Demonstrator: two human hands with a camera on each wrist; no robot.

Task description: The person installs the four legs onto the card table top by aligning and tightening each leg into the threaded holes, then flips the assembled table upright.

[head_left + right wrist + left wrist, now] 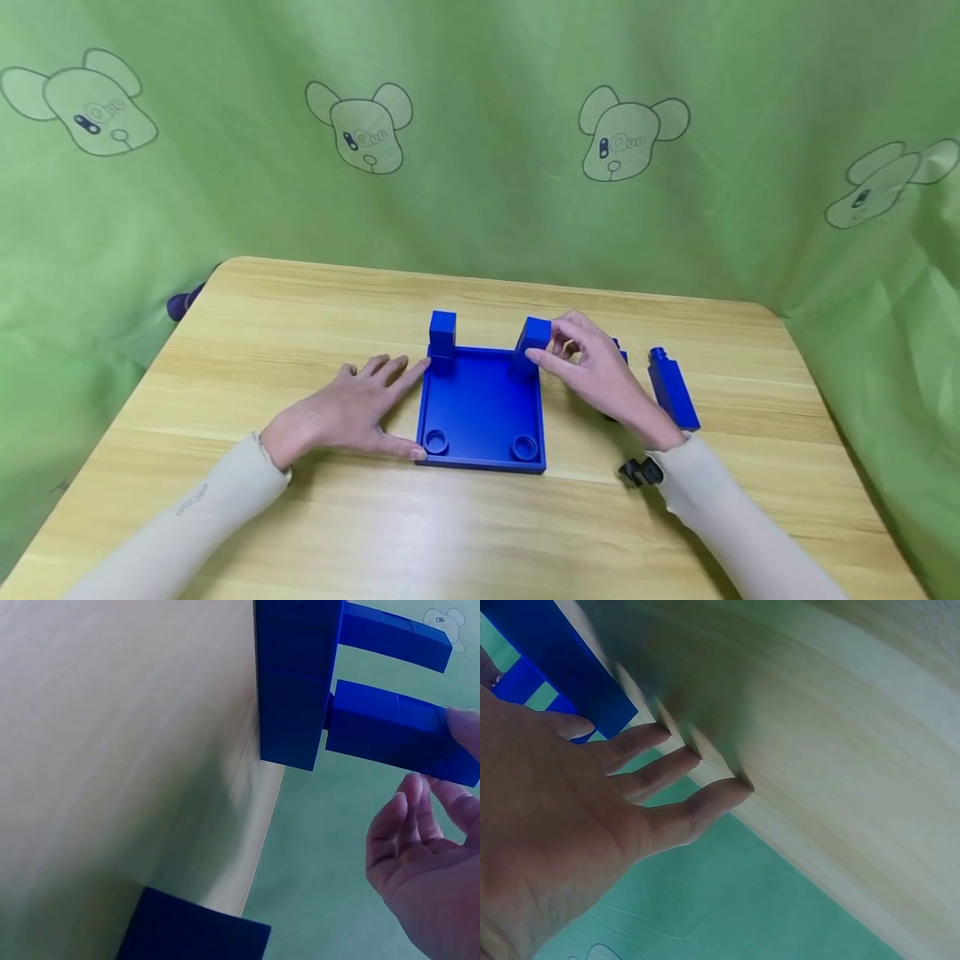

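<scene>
Plenty of room at the near side: bare counter (337, 533) runs right up to the tray (483, 404), with just the low rim and two sockets (436, 442) to clear! Tighter at the far edge, where the left post (442, 333) and right post (534, 333) rise, a free lane between them. Left side's blocked, the left grip (360, 412) spread along the rim. Over right, the right grip (592, 367) pinches its post and fills that corner; beyond it lies a loose post (675, 392). Curtain (487, 167) walls off the back!
</scene>
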